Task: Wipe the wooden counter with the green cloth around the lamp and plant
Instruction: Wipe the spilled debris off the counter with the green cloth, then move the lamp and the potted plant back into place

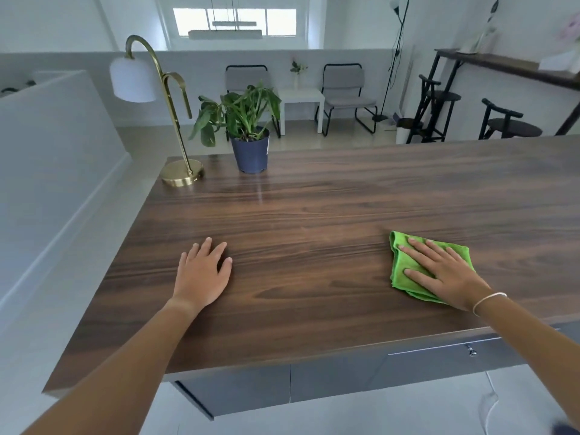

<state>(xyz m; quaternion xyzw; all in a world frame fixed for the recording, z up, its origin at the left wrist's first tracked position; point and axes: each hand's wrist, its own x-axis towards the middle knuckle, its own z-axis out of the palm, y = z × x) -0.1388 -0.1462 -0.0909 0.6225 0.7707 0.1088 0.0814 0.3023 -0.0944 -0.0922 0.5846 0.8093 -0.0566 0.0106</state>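
Note:
The dark wooden counter fills the middle of the view. A folded green cloth lies near its front right, and my right hand presses flat on top of it with fingers spread. My left hand rests palm down on the bare wood at the front left, holding nothing. At the far left corner stands a brass lamp with a white shade. Just right of it is a green plant in a dark blue pot.
The counter's left edge drops off beside a white half wall. Grey drawers sit under the front edge. Beyond the counter are two chairs, a white side table, dark stools and a floor lamp.

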